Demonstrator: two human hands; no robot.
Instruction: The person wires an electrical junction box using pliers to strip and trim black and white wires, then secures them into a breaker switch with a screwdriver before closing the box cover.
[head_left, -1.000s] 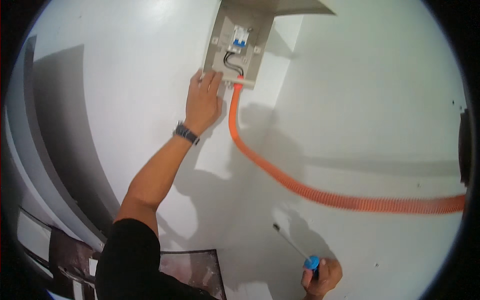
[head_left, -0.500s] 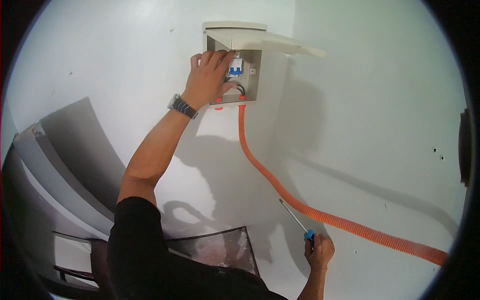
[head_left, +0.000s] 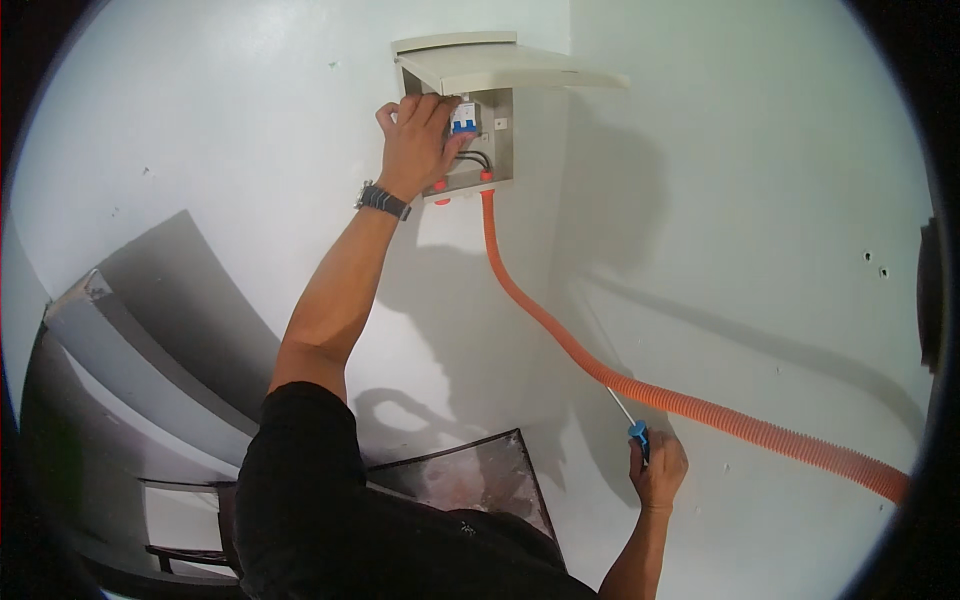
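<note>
An open beige electrical box [head_left: 504,150] hangs on the wall at top centre, its lid [head_left: 520,68] swung up. Inside sits a white circuit breaker [head_left: 464,118] with blue toggles. My left hand [head_left: 415,150] closes on it, fingers along its upper left and thumb at its lower edge. Black wires [head_left: 474,157] curve below the breaker to a red fitting [head_left: 486,176]. Lower right, my right hand [head_left: 662,476] grips a screwdriver [head_left: 639,432] by its blue handle. Its shaft points up and left toward the orange conduit [head_left: 545,318], where its tip cannot be made out.
From the box's underside the corrugated conduit runs down and right across the corner. A second red fitting [head_left: 440,186] is at the box's lower left. A grey curved ledge [head_left: 160,350] stands at left, and a dark-edged panel [head_left: 480,470] lies below.
My left thumb has come up from near the wires to the breaker's lower edge. The screwdriver in my right hand has shifted up and right to the conduit. The view has moved slightly.
</note>
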